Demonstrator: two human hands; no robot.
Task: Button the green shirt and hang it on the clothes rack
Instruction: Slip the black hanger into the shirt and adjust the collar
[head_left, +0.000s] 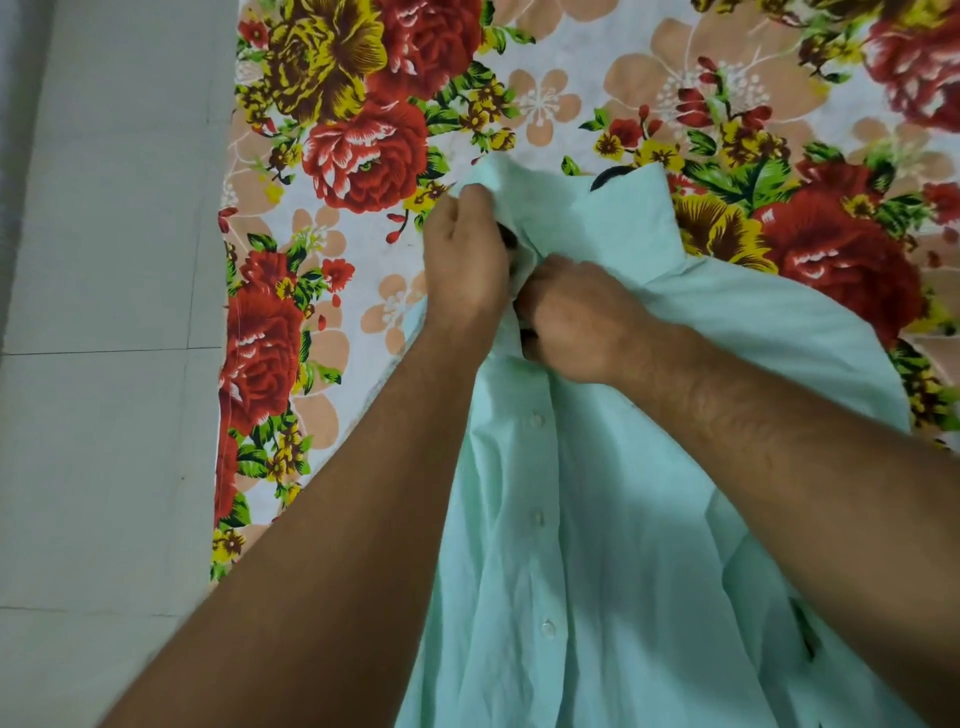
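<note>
A pale green shirt (613, 545) lies front up on the flowered bedsheet, collar pointing away from me. Three white buttons down its placket are fastened. My left hand (467, 260) grips the left side of the collar and front edge just below the neck. My right hand (576, 317) pinches the opposite front edge right beside it, fingers curled into the cloth. Both hands meet at the top of the placket and hide the button there. A dark curved piece (613, 174), possibly a hanger, shows behind the collar.
The flowered bedsheet (363, 130) covers the bed under the shirt. Its left edge runs down the frame, with pale floor tiles (104, 364) beyond it. No clothes rack is in view.
</note>
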